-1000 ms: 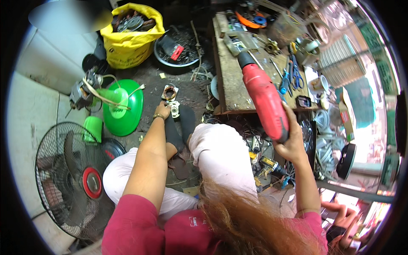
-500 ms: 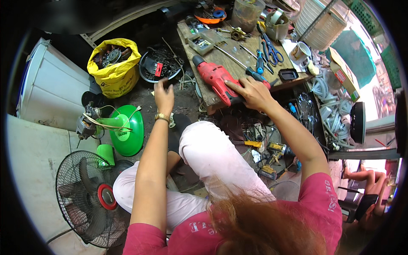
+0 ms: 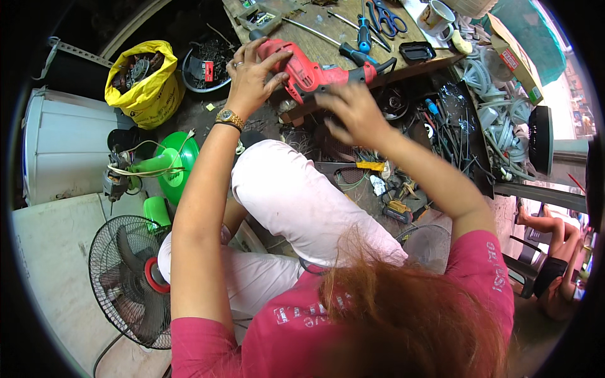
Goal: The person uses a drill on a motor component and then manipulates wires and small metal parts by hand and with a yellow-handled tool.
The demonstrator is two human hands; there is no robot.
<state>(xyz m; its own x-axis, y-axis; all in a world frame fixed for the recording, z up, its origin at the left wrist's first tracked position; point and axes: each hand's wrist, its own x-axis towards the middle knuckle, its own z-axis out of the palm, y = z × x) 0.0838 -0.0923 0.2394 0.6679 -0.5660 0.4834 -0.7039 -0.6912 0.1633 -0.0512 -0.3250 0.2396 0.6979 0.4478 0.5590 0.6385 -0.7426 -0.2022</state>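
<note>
Pink short-sleeved T-shirt (image 3: 296,327), sleeves ending above elbows; pale printed lettering across back and on right sleeve; forearms bare. White trousers (image 3: 296,201), light fabric, faint grey smudges over knee and thigh. Left hand (image 3: 251,74): gold-coloured wristwatch (image 3: 229,118) with metal link band at wrist, thin dark band just beside it; ring on 1 finger. Right hand (image 3: 354,113): slightly blurred, whether ring or band is worn cannot be told. Long reddish-brown hair (image 3: 403,309) falling loose over shoulders and back of shirt.
</note>
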